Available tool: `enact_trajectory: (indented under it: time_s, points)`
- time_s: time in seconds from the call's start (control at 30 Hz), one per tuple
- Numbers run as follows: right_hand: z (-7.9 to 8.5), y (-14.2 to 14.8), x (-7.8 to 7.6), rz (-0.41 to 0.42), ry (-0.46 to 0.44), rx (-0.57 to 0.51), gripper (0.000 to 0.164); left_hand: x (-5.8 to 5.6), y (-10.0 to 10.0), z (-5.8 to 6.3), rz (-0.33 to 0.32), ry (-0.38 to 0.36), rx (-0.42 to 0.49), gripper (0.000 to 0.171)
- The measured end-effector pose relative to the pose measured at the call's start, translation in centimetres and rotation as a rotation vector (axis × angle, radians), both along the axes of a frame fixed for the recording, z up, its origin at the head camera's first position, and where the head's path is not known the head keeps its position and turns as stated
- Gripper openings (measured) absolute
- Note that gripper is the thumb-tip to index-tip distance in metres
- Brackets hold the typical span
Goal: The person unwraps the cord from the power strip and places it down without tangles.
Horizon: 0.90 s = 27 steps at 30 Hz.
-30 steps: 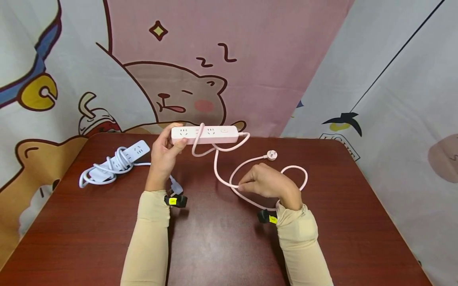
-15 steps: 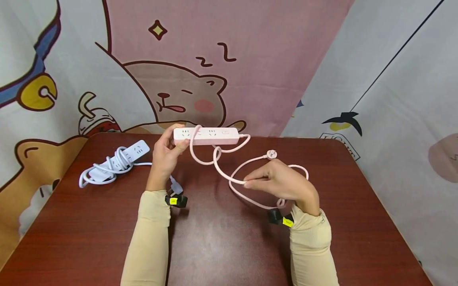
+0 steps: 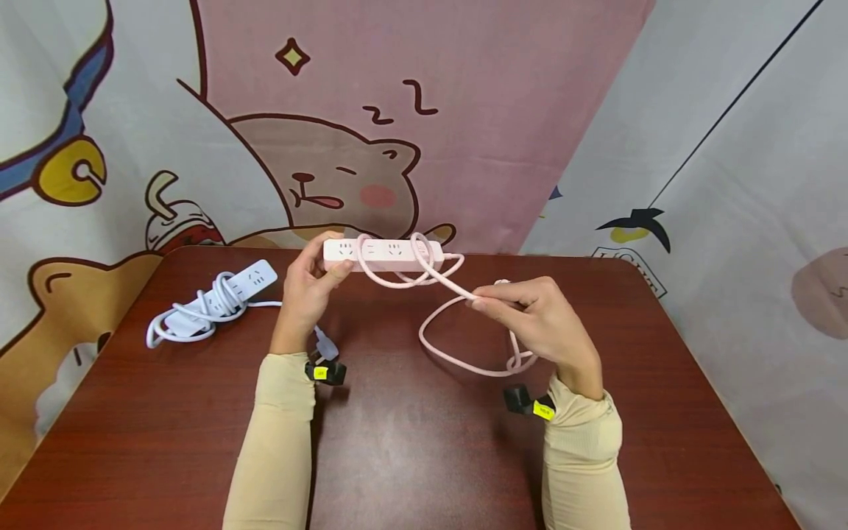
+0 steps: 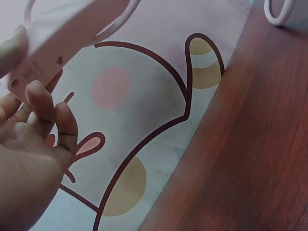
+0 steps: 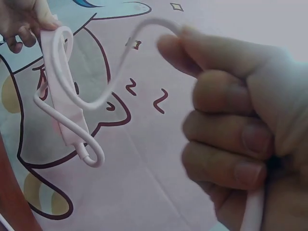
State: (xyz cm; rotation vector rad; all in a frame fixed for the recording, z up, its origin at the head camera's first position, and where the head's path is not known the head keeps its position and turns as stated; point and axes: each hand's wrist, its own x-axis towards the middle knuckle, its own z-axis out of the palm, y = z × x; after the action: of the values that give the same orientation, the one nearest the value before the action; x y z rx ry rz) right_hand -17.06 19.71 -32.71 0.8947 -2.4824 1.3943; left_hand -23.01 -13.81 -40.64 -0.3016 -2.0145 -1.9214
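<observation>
My left hand [image 3: 309, 283] grips the left end of a pink power strip [image 3: 396, 263], thumb on its front edge, and holds it up over the far part of the table. In the left wrist view the strip's underside [image 4: 45, 67] faces the camera. Its pink cord [image 3: 379, 278] leaves the right end and loops around the strip's body. My right hand [image 3: 546, 316] pinches this cord between thumb and fingertips, to the right of the strip. In the right wrist view the pinched cord [image 5: 154, 21] arcs toward the strip, and more cord passes through the curled lower fingers.
A white power strip [image 3: 188, 320] wrapped in its own cord lies at the left of the brown table [image 3: 424, 456], its plug [image 3: 324, 344] near my left wrist. Slack pink cord [image 3: 457, 362] lies in a loop beside my right hand. A cartoon-print curtain [image 3: 517, 110] stands behind.
My right hand has moved right and slightly up, drawing the pinched cord from below the strip up across its right end. The left hand and pink strip have shifted slightly right.
</observation>
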Motion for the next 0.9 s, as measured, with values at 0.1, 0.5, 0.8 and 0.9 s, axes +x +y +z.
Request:
enact_trajectory:
  time_s: [0.1,0.5,0.8,0.9]
  points:
    - [-0.2,-0.2,-0.3,-0.073,0.059,-0.098,0.013,0.0,0.0,-0.1,-0.025,-0.005,-0.007,0.043]
    - [-1.4,-0.3,-1.8,-0.392,0.143,-0.213,0.011,0.2,-0.3,0.1,-0.123,-0.013,-0.020,0.042]
    - [-2.6,0.2,-3.0,-0.530,0.153,-0.125,0.016,0.6,-0.4,0.2,-0.162,-0.032,0.018,0.040]
    - [-3.1,0.6,-3.5,-0.571,0.158,-0.060,0.017,0.6,-0.6,0.3,-0.150,-0.033,0.066,0.041]
